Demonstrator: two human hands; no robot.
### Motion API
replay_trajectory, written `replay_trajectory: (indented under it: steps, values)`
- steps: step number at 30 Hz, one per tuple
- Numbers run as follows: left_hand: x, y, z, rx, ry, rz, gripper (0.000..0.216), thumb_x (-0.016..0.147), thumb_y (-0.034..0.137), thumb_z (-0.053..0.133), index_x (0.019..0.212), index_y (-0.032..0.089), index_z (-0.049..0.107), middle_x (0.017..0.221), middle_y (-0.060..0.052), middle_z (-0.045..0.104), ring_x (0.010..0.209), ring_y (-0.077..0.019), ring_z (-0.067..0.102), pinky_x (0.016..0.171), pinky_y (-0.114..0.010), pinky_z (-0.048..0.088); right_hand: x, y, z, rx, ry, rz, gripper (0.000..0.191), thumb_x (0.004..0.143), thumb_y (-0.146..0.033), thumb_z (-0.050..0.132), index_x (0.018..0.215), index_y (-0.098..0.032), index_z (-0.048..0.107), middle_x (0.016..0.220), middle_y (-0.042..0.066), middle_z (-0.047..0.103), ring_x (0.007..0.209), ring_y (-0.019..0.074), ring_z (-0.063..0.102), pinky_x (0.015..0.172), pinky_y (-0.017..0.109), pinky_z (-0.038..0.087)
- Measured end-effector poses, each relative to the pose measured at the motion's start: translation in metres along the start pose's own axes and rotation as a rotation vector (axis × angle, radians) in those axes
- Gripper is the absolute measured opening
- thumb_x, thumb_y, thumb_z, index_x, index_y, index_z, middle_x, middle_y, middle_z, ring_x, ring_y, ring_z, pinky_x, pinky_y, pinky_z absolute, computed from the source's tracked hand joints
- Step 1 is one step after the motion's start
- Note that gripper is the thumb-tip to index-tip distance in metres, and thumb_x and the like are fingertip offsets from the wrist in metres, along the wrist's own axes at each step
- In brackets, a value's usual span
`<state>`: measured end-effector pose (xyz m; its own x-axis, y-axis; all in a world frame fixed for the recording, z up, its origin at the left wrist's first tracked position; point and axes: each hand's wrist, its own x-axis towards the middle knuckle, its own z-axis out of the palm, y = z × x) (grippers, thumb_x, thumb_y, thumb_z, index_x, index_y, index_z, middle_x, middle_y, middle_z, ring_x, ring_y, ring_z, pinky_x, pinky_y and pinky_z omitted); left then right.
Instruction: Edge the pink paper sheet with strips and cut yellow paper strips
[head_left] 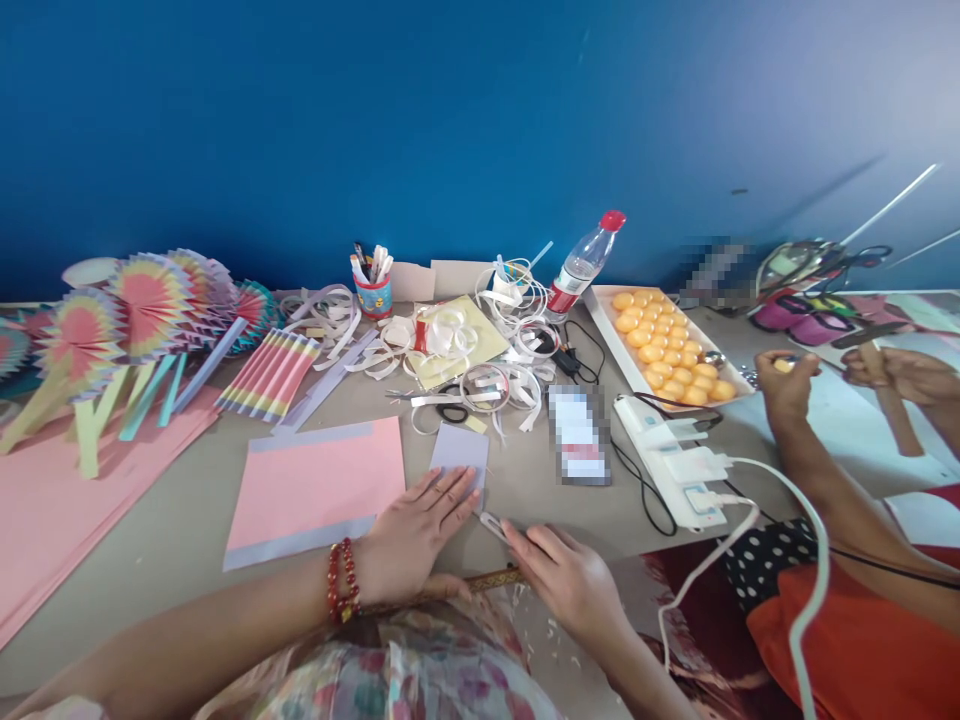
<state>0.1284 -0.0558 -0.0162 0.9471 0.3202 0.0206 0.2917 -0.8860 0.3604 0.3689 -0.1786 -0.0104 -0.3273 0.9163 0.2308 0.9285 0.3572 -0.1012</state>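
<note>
My left hand (420, 525) lies palm down with its fingers stretched over the lower part of a small lilac sheet of paper (456, 447). Red beads circle that wrist. Just right of the sheet, my right hand (562, 575) has its fingers closed on a slim pale tool (493, 526) with a rounded end; its exact kind is unclear. The tool's tip is close to the paper's lower right corner. Beside my left hand is a pink sheet (315, 490) with lilac bands along two edges. A brown patterned band (491, 579) runs below both hands.
Folded paper fans (154, 305) and pink sheets (82, 510) are at left. Behind lie scissors (452, 412), paper strips (442, 335) and a pen cup (373, 295). A bottle (581, 270), phone (579, 435), box of orange balls (667, 345) and power strip (667, 465) stand right. A co-worker's hands (787, 380) work beyond.
</note>
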Motion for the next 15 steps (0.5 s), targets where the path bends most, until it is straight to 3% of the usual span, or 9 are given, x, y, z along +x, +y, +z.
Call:
replay_trajectory:
  steps: [4, 6, 8, 11, 15]
  values:
    - [0.004, -0.016, -0.027, -0.049, 0.017, 0.016, 0.071, 0.101, 0.049, 0.037, 0.156, 0.012, 0.012, 0.16, -0.012, 0.019, 0.149, -0.0221, 0.016, 0.121, -0.036, 0.012, 0.001, 0.001, -0.002, 0.012, -0.011, -0.005, 0.033, 0.102, -0.022, 0.04, 0.123, -0.015, 0.065, 0.074, 0.003, 0.06, 0.066, 0.0113, 0.058, 0.061, 0.021, 0.043]
    - [0.011, -0.028, -0.04, -0.02, -0.007, 0.064, 0.051, 0.102, 0.026, 0.035, 0.152, 0.018, 0.028, 0.159, -0.007, 0.026, 0.148, -0.0206, 0.019, 0.122, -0.039, 0.008, 0.0, 0.001, -0.002, 0.026, -0.022, 0.002, 0.033, 0.102, -0.022, 0.039, 0.123, -0.016, 0.064, 0.076, 0.003, 0.06, 0.068, 0.0118, 0.058, 0.062, 0.021, 0.043]
    - [0.019, -0.039, -0.049, -0.008, -0.048, 0.094, 0.05, 0.097, 0.014, 0.037, 0.146, 0.02, 0.041, 0.158, -0.007, 0.028, 0.147, -0.0229, 0.022, 0.122, -0.044, 0.006, 0.0, 0.001, -0.002, 0.049, -0.029, 0.016, 0.032, 0.102, -0.022, 0.041, 0.123, -0.016, 0.064, 0.078, 0.004, 0.061, 0.07, 0.0123, 0.059, 0.064, 0.021, 0.043]
    - [0.026, -0.052, -0.052, -0.08, -0.098, 0.042, 0.054, 0.091, 0.008, 0.038, 0.144, 0.016, 0.044, 0.156, -0.011, 0.033, 0.145, -0.0255, 0.028, 0.12, -0.048, 0.011, -0.001, 0.001, -0.003, 0.078, -0.033, 0.026, 0.032, 0.101, -0.022, 0.042, 0.123, -0.016, 0.064, 0.081, 0.005, 0.062, 0.072, 0.0127, 0.06, 0.066, 0.021, 0.045]
    - [0.013, -0.054, -0.049, -0.428, -0.028, -0.043, 0.055, 0.097, 0.015, 0.033, 0.152, 0.02, 0.029, 0.157, -0.007, 0.03, 0.146, -0.0203, 0.025, 0.121, -0.043, 0.017, 0.0, 0.001, -0.003, 0.07, -0.019, 0.04, 0.032, 0.101, -0.023, 0.042, 0.122, -0.017, 0.065, 0.079, 0.004, 0.062, 0.07, 0.0123, 0.06, 0.064, 0.021, 0.044]
